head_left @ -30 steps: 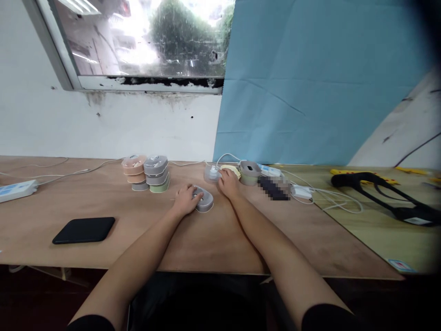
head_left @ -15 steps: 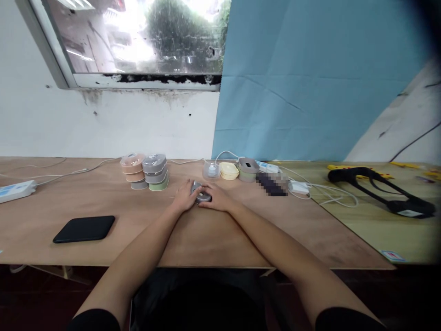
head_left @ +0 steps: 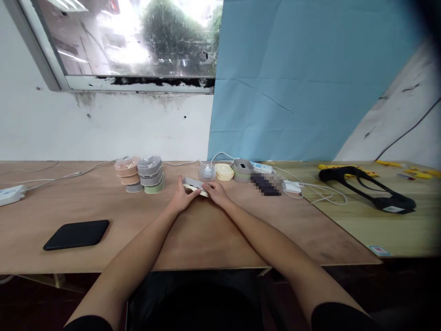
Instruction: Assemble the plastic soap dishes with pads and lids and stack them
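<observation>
Between my two hands is a small container with a grey part [head_left: 192, 182] and a cream edge [head_left: 204, 193]. It appears tilted, and the fingers cover some of it. My left hand [head_left: 181, 198] grips its left side, with the thumb along the front. My right hand [head_left: 217, 193] closes its fingers on the right end. Behind them stand a clear container [head_left: 206, 172], a cream stack of containers [head_left: 224, 172] and a grey container [head_left: 243, 166] on a green one. To the left are a pink stack of containers [head_left: 127, 166] and a grey-and-green stack [head_left: 150, 173].
A flat black case [head_left: 77, 233] lies front left on the wooden table [head_left: 213, 243]. White power strips [head_left: 12, 195] and cables run along the back. A blurred-out dark object [head_left: 267, 185] and a white adapter [head_left: 291, 186] lie right. Farther right is a black strap frame [head_left: 370, 188].
The grey container, lying flat between my hands before, now appears tilted with a cream edge showing. My fingers have shifted to its ends. The view has turned slightly right.
</observation>
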Demonstrator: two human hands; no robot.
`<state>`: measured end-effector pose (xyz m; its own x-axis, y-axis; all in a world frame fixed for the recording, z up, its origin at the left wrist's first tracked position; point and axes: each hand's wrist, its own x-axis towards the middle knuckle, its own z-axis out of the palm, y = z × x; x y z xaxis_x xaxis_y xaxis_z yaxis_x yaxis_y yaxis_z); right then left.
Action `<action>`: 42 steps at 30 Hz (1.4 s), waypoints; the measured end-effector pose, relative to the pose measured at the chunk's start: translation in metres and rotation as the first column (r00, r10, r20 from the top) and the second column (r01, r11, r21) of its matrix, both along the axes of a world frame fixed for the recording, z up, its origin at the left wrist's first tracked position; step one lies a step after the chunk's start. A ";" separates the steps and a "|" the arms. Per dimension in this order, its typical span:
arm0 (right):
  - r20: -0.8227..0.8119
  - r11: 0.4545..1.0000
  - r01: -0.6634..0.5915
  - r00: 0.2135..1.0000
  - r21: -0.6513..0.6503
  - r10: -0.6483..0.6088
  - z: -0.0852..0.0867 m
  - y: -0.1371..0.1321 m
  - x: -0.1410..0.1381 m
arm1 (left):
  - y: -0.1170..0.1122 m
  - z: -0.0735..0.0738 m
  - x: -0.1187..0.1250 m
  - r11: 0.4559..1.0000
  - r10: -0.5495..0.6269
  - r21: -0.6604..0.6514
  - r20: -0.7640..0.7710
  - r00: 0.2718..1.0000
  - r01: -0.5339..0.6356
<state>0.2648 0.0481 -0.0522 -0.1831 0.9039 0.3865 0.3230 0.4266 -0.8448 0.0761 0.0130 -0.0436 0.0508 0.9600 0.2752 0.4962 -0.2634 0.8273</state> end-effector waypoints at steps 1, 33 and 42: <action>-0.029 1.000 0.012 1.000 -0.012 -0.012 0.000 0.001 0.000 | 0.001 -0.001 -0.001 1.000 -0.005 0.011 0.000 1.000 0.005; 0.358 0.700 -0.173 0.925 0.693 -0.126 0.011 -0.028 -0.024 | 0.006 -0.002 0.011 0.952 -0.158 0.306 0.548 0.821 -0.021; 0.097 0.593 0.236 0.875 0.770 -0.475 0.027 0.005 0.049 | -0.014 0.000 0.010 0.936 -0.280 0.229 0.028 0.959 0.267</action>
<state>0.3138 0.0526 -0.0250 -0.1105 0.3711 0.9220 0.7406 0.6494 -0.1727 0.0859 -0.0012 -0.0438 0.2801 0.8262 0.4888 0.3310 -0.5611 0.7587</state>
